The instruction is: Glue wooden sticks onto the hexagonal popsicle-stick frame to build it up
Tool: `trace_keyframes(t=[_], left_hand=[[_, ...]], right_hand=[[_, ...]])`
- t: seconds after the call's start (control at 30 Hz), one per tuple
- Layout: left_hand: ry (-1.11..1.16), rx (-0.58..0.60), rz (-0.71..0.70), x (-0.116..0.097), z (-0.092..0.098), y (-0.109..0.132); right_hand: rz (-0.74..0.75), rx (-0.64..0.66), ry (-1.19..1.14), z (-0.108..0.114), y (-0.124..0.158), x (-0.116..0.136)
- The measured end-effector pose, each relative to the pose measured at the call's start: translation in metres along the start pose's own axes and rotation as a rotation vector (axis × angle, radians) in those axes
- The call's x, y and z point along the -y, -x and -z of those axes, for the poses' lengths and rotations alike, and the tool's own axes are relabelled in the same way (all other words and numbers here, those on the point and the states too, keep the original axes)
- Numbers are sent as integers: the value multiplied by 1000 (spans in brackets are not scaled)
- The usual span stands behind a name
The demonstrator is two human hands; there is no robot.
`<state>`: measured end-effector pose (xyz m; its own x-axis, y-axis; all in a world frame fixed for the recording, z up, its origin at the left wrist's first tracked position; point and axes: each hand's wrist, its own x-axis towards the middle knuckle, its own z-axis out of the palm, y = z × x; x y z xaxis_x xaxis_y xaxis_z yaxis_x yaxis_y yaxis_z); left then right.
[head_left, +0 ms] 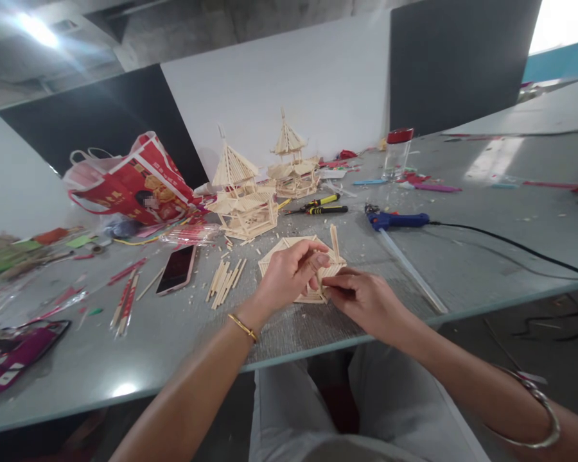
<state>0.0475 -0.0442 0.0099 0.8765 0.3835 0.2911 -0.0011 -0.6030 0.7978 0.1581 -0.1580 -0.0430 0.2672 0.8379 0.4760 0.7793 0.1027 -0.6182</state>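
A flat piece built of thin wooden sticks [289,247] lies on the grey table [462,269] in front of me. My left hand [289,273] rests over its near part, fingers curled and pinching a small stick on it. My right hand [366,298] presses against the piece's near right edge, fingers closed on it. One short stick [334,242] stands upright at the piece's right side. A loose pile of wooden sticks [225,280] lies just left of my left hand.
Two finished stick pagoda models [243,192] [293,163] stand behind. A blue glue gun [397,220] with a black cord lies at the right, a phone [176,269] at the left. Pliers [324,205], a red-lidded jar [397,153] and a red bag [135,183] sit further back.
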Motion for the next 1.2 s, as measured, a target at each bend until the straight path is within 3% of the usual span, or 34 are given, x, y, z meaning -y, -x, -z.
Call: trace_keyframes(t=[0.17, 0.67, 1.2], left_hand=[[85, -9, -6, 5, -1, -2], [-159, -62, -31, -4, -2, 1], [-225, -66, -32, -4, -3, 1]], right_hand=[[-19, 3, 23, 2, 0, 1], [-34, -8, 4, 2, -3, 3], [31, 56, -4, 1, -10, 2]])
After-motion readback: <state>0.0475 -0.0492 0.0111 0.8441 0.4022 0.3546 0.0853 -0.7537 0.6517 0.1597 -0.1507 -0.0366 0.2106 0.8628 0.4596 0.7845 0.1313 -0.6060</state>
